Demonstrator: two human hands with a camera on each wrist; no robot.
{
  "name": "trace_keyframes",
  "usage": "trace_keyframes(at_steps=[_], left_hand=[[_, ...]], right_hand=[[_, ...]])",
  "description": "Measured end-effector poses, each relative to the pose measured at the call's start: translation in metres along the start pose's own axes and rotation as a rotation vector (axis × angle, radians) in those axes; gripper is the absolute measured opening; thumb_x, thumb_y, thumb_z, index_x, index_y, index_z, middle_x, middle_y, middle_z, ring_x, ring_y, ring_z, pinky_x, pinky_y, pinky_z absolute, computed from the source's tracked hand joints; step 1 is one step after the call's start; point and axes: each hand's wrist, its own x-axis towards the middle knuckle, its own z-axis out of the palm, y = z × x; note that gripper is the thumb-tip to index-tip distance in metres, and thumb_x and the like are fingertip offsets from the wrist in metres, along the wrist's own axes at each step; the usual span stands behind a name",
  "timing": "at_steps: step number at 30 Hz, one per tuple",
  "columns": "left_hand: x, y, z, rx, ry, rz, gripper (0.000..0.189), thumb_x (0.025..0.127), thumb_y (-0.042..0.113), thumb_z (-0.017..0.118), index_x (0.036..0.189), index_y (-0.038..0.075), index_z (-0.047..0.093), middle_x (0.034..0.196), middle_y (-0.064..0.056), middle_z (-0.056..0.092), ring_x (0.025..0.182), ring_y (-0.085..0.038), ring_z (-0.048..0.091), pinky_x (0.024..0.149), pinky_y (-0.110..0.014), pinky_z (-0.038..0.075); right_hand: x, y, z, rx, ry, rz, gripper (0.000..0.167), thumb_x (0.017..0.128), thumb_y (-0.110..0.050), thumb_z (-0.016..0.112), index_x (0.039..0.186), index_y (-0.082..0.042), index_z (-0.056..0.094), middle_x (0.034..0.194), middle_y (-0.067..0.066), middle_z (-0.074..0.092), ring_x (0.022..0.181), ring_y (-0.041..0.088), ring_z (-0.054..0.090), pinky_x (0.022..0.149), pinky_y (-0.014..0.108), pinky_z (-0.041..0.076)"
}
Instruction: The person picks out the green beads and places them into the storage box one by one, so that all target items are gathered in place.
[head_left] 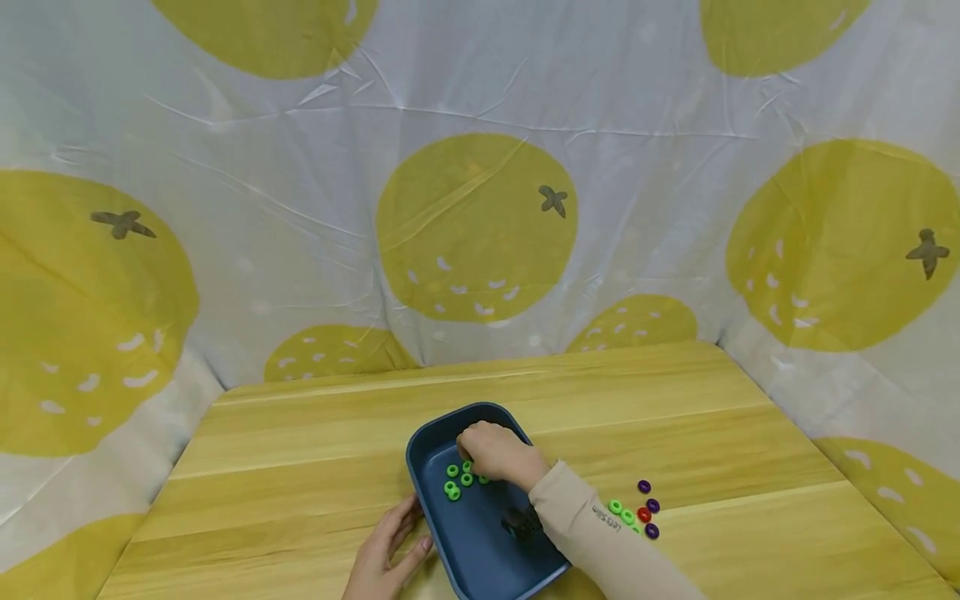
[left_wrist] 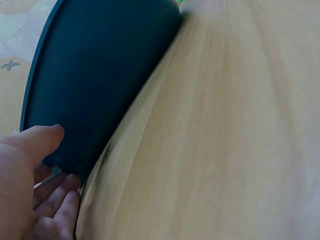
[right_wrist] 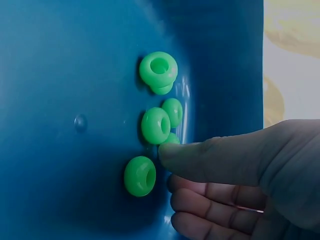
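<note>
A dark blue tray (head_left: 491,542) sits on the table, with several green ring beads (head_left: 452,472) loose inside near its far left part. My right hand (head_left: 495,452) reaches into the tray's far end, fingers pointing down. In the right wrist view its thumb tip pinches a small green ring bead (right_wrist: 170,138) beside the others; the index finger is hidden behind the thumb. My left hand (head_left: 386,550) rests at the tray's left side. Its thumb and extended fingers (left_wrist: 65,200) lie against the outer wall, low by the tabletop.
Right of the tray, partly behind my sleeve (head_left: 600,533), lie loose green beads (head_left: 615,506), purple beads (head_left: 644,486) and a red bead (head_left: 644,515). A black device (head_left: 517,523) hangs at my right wrist, over the tray. Fruit-printed cloth (head_left: 480,108) encloses the wooden table (head_left: 315,458).
</note>
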Motion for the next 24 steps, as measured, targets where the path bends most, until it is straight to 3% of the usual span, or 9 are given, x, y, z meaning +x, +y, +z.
trace_keyframes(at_steps=[8,24], left_hand=[[0.0,-0.0028,0.0026,-0.012,0.0,0.03,0.057,0.088,0.013,0.074,0.137,-0.008,0.051,0.136,-0.021,0.057,0.116,0.005,0.053,0.098,-0.012,0.047],[-0.0005,0.0028,0.0004,-0.014,-0.016,-0.01,0.06,0.089,0.017,0.073,0.139,-0.006,0.049,0.137,-0.021,0.055,0.117,0.005,0.052,0.099,-0.012,0.046]], right_hand=[[-0.0023,0.0006,0.0005,0.029,-0.013,0.004,0.023,0.087,-0.001,0.071,0.072,-0.013,0.06,0.066,-0.006,0.046,0.061,0.008,0.042,0.051,0.017,0.034],[0.0016,0.0018,-0.0013,0.094,0.03,-0.003,0.02,0.09,-0.015,0.073,0.075,-0.015,0.06,0.067,-0.007,0.05,0.057,0.006,0.047,0.051,0.018,0.041]])
